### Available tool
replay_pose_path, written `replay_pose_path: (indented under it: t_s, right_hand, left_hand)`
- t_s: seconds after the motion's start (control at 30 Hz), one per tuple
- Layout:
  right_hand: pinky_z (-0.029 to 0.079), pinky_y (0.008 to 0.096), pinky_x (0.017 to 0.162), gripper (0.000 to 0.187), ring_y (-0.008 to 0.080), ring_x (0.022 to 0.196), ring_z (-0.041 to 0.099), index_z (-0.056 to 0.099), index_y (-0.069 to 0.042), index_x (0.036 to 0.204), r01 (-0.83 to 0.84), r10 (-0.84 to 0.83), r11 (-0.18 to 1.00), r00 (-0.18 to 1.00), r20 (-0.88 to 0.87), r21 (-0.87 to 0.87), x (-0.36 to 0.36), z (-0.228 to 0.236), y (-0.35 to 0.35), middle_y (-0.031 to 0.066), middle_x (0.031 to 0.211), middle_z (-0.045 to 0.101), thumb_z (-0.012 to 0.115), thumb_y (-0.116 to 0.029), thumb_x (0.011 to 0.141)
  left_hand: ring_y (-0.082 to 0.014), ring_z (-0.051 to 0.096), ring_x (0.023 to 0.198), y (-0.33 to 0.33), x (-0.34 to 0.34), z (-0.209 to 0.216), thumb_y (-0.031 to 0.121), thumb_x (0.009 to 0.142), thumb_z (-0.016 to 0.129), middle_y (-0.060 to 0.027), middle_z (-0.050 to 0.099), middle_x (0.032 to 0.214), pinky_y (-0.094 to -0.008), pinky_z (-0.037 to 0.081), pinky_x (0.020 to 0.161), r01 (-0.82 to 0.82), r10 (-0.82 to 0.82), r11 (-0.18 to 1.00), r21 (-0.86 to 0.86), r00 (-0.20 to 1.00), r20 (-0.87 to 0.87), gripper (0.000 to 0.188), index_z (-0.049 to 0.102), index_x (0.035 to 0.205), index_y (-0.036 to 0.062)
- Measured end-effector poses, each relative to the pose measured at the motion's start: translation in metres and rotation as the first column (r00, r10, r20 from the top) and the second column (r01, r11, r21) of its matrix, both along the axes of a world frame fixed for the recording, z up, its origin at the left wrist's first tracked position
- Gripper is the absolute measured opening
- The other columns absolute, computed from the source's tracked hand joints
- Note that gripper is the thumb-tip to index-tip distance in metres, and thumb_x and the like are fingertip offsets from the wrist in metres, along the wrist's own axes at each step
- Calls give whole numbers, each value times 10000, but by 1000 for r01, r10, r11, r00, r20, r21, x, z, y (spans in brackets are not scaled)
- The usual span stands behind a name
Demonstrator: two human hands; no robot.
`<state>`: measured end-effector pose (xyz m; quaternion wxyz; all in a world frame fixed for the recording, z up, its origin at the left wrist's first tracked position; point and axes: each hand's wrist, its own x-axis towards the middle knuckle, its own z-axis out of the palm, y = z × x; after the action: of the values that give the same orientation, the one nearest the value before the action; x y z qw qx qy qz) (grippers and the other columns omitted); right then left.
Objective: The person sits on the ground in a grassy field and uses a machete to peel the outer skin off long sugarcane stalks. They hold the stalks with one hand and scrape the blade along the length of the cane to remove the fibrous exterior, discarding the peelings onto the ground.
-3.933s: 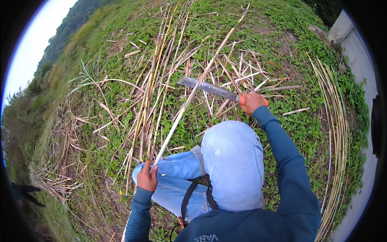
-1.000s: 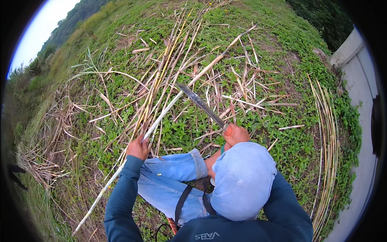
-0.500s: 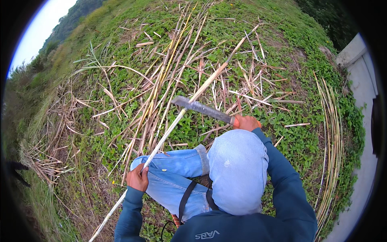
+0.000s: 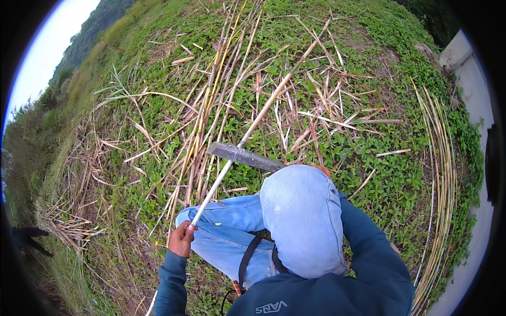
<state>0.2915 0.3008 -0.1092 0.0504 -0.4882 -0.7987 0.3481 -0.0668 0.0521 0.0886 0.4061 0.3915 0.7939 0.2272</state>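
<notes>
A long cane stalk (image 4: 213, 187) runs slantwise from my left hand toward the far right, pale and stripped at the near part and browner farther up. My left hand (image 4: 181, 238) is closed round it beside my bent knee, thumb on top. Across the stalk lies the grey blade of a machete (image 4: 247, 157), its worn flat crossing just beyond my shin. The machete's orange handle (image 4: 321, 170) barely shows past my raised right knee. That knee hides nearly all of my right hand, which is on the handle.
Several uncut canes (image 4: 213, 87) lie in a bundle at the far left. Dry husks (image 4: 337, 100) are strewn over the green plants. More canes (image 4: 440, 195) lie along the right, beside a concrete edge (image 4: 477, 105). A heap of cut stalks (image 4: 68, 226) sits at left.
The machete has slid along the stalk toward me and left. My right hand has drawn back behind the knee. My left hand stays closed on the stalk, nearly in place.
</notes>
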Motion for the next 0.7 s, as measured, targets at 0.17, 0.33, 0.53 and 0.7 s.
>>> replay_pose_path:
  t_s: [0.17,0.33,0.53,0.7]
  right_hand:
    - [503,503,613,348,387,665,643,573,-95,967,225,-228,969,973,21,107,-3,21,18,204,706,639,634,-380,775]
    - [511,508,650,305,392,675,646,573,-77,930,21,-42,984,992,115,177,21,39,38,207,730,647,640,-317,755]
    - [518,484,756,393,393,797,654,603,-73,1086,487,-501,864,856,128,127,29,21,128,226,848,668,627,-314,776]
    - [513,498,779,423,392,846,651,581,-80,1153,282,-296,954,939,174,100,8,37,85,228,896,668,603,-295,789]
  left_hand:
    - [-50,334,529,5,-1,7,263,988,467,41,378,587,-221,274,491,-46,57,997,-61,982,179,268,564,859,50]
    - [-42,325,516,1,4,17,258,991,462,41,387,590,-219,254,467,-106,139,983,-152,965,223,270,554,844,51]
    - [-46,348,513,5,7,13,269,998,447,39,400,595,-222,288,471,32,-24,996,-80,995,96,296,550,828,50]
    - [-63,353,531,13,5,13,278,995,454,28,387,577,-250,314,489,24,-28,994,-105,999,-34,324,581,821,36]
